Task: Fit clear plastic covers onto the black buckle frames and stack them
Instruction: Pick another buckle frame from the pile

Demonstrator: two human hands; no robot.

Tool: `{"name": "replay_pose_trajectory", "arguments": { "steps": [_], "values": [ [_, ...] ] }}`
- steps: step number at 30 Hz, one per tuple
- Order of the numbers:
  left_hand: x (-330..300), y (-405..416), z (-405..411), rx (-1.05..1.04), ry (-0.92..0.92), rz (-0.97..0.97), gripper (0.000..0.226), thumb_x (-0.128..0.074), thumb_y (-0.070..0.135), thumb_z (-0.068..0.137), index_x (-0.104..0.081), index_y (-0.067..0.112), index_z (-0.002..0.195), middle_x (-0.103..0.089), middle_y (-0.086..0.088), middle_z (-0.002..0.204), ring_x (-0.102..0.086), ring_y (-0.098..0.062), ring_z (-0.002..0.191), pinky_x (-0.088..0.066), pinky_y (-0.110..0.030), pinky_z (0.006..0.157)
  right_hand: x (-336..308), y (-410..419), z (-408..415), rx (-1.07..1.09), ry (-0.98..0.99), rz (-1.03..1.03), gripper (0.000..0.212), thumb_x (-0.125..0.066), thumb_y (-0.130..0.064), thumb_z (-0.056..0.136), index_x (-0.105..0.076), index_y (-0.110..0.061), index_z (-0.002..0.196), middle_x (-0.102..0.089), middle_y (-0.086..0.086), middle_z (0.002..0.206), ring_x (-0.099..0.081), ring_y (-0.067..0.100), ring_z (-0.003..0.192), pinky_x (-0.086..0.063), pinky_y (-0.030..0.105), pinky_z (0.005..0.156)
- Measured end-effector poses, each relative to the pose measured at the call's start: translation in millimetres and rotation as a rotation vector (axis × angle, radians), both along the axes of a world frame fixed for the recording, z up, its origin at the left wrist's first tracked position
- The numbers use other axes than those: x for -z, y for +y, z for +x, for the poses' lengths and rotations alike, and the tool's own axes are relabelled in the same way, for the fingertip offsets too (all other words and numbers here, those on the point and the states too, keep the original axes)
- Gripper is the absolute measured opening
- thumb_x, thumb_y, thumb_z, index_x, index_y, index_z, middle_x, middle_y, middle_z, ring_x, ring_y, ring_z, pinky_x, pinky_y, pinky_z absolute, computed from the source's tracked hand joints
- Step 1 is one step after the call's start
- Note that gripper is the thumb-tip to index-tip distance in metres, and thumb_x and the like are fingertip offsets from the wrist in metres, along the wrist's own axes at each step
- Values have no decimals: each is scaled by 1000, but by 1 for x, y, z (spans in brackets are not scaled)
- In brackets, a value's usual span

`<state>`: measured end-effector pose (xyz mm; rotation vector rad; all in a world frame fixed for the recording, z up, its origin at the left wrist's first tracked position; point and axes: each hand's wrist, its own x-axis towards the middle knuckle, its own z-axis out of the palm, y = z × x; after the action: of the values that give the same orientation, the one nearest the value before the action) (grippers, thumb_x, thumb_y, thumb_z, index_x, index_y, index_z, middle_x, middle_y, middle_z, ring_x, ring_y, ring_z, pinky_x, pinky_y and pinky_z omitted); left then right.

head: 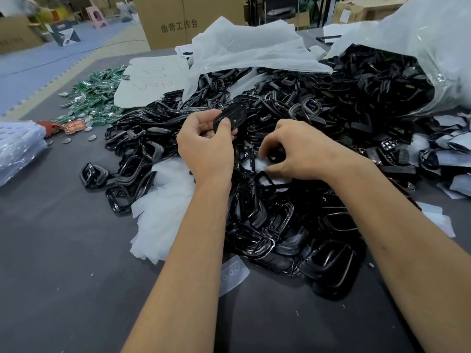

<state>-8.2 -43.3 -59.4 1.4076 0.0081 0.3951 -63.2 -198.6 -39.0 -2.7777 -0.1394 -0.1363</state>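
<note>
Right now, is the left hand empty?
No: the left hand grips a black buckle frame, held up above the pile of frames.

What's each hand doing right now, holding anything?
Left hand: grips a black buckle frame, raised above the pile.
Right hand: fingers curled, pinching a black frame down in the pile.
</note>
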Motion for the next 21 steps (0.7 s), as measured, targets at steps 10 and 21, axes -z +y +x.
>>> {"name": "replay_pose_trajectory", "arguments": {
  "steps": [10,21],
  "values": [
    [-2,-1,-2,21,-3,-6,15,-71,-3,88,-71,11,92,-68,-13,87,-70,-26,71,-61,-31,71,0,-21,3,133,-228,525,17,-84,-22,86,-78,-31,73,-66,-18,61,-56,-8,55,-37,3,57],
    [-1,-3,-5,97,-9,41,17,-72,-4,88,-71,13,90,-66,-12,84,-66,-26,72,-58,-23,68,-11,-11,-5,119,38,1559,18,-83,-26,75,-70,-13,74,-68,-1,72,-65,8,64,-43,12,46]
  ]
}}
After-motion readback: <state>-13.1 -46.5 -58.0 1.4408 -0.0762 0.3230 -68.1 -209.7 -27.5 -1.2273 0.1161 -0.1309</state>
